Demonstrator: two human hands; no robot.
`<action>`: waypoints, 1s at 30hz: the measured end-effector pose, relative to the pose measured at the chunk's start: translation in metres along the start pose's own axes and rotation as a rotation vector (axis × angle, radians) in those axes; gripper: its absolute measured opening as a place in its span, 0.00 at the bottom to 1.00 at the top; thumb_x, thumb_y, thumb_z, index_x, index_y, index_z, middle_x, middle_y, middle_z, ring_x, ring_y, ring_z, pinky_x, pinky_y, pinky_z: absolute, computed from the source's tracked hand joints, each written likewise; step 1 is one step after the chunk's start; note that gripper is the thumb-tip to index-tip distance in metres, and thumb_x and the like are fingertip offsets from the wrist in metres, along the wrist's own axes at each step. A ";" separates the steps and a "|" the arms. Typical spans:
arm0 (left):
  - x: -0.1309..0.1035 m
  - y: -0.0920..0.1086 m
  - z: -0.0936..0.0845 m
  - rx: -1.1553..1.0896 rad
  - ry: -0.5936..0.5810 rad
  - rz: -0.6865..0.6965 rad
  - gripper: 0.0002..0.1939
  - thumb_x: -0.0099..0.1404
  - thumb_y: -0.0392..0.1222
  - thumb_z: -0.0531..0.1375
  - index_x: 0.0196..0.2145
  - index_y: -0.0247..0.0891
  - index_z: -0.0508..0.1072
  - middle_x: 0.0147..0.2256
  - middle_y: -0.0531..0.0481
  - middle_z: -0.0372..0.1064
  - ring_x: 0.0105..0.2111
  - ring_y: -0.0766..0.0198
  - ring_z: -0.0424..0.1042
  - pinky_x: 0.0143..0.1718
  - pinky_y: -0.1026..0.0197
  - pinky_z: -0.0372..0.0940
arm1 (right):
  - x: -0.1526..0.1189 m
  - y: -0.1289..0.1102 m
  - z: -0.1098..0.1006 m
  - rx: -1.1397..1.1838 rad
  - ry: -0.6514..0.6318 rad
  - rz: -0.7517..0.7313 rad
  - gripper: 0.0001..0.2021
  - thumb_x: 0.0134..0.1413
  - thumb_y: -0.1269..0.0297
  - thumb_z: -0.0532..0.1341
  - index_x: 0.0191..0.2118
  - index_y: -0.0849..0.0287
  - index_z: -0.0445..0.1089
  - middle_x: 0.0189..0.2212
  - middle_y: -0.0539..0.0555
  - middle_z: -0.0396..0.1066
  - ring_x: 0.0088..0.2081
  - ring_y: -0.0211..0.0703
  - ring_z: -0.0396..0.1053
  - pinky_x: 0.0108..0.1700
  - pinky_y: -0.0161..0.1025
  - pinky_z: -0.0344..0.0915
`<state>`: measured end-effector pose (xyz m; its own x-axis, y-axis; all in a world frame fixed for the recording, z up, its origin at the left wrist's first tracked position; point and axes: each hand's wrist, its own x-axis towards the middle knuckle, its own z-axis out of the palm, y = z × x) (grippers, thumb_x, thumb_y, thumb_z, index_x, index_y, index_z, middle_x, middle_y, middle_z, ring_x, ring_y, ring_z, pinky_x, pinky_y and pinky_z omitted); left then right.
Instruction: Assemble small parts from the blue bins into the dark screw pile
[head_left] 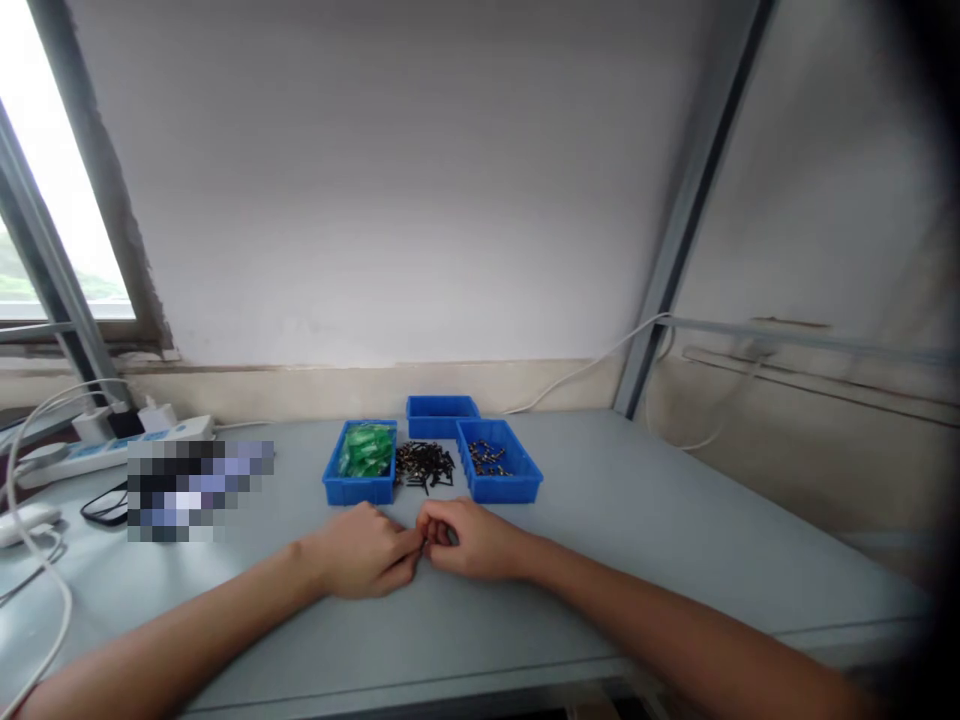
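Note:
My left hand [367, 550] and my right hand [476, 540] meet fingertip to fingertip, low over the table in front of the blue bins. Both are closed in a pinch, and whatever sits between the fingers is too small or hidden to name. Just beyond them lies a loose pile of dark, screw-like pieces [427, 464]. To its left, a blue bin [360, 491] holds shiny green plastic packets [367, 451]. On the right, another blue bin [506, 489] contains small brass-coloured and dark metal pieces [489, 457].
A third blue bin [442, 425] stands behind the pile, near the wall. At the left are a white power strip [180, 432] with plugs, a pixelated patch, a black-rimmed object [106, 504] and white cables [56, 575]. Metal frame posts rise at both sides.

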<state>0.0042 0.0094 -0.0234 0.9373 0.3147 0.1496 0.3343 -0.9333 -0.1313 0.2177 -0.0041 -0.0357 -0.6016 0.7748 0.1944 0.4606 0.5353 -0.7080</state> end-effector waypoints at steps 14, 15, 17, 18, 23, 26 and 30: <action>0.008 -0.010 -0.002 0.083 0.076 0.177 0.09 0.64 0.34 0.52 0.28 0.37 0.68 0.24 0.46 0.71 0.21 0.58 0.70 0.21 0.58 0.62 | 0.007 -0.006 -0.019 -0.057 -0.178 0.014 0.08 0.47 0.75 0.63 0.35 0.59 0.68 0.25 0.46 0.68 0.28 0.37 0.67 0.30 0.33 0.63; 0.008 -0.010 -0.001 0.070 0.083 0.165 0.08 0.64 0.33 0.53 0.28 0.37 0.69 0.24 0.47 0.71 0.21 0.58 0.71 0.21 0.58 0.62 | 0.008 -0.006 -0.020 -0.068 -0.187 0.015 0.08 0.47 0.75 0.63 0.35 0.59 0.67 0.25 0.45 0.68 0.28 0.37 0.67 0.29 0.33 0.62; 0.007 -0.010 0.000 0.041 0.100 0.129 0.08 0.64 0.34 0.53 0.28 0.37 0.69 0.24 0.47 0.72 0.21 0.59 0.71 0.22 0.59 0.62 | 0.012 -0.007 -0.022 -0.091 -0.205 0.022 0.08 0.47 0.75 0.63 0.34 0.58 0.67 0.24 0.45 0.67 0.28 0.37 0.66 0.29 0.32 0.60; 0.007 -0.011 0.001 0.028 0.106 0.108 0.08 0.65 0.34 0.54 0.28 0.37 0.68 0.23 0.47 0.72 0.21 0.59 0.71 0.23 0.59 0.62 | 0.014 -0.008 -0.023 -0.098 -0.215 0.030 0.08 0.47 0.74 0.64 0.33 0.58 0.66 0.24 0.44 0.67 0.27 0.37 0.66 0.28 0.32 0.60; 0.002 -0.012 0.000 -0.052 0.093 -0.003 0.09 0.66 0.35 0.54 0.28 0.38 0.68 0.23 0.49 0.72 0.21 0.61 0.70 0.23 0.61 0.61 | 0.020 -0.007 -0.024 -0.027 -0.235 0.111 0.07 0.48 0.72 0.65 0.32 0.58 0.66 0.23 0.44 0.67 0.26 0.36 0.65 0.26 0.32 0.58; 0.001 -0.012 -0.004 -0.071 0.078 -0.033 0.09 0.66 0.35 0.54 0.28 0.38 0.69 0.23 0.50 0.71 0.21 0.62 0.70 0.23 0.61 0.59 | 0.014 -0.005 -0.023 0.006 -0.183 0.108 0.07 0.50 0.71 0.64 0.36 0.59 0.68 0.24 0.45 0.69 0.27 0.37 0.66 0.28 0.33 0.59; 0.000 -0.011 -0.008 -0.082 0.096 -0.028 0.10 0.67 0.36 0.53 0.29 0.38 0.69 0.23 0.50 0.71 0.22 0.62 0.69 0.23 0.61 0.58 | 0.008 -0.007 -0.024 -0.011 -0.146 0.101 0.06 0.54 0.70 0.63 0.39 0.59 0.70 0.25 0.46 0.69 0.28 0.38 0.67 0.28 0.33 0.59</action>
<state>-0.0003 0.0188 -0.0139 0.9128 0.3266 0.2453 0.3473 -0.9366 -0.0455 0.2250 0.0066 -0.0133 -0.6397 0.7684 0.0213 0.5301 0.4610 -0.7116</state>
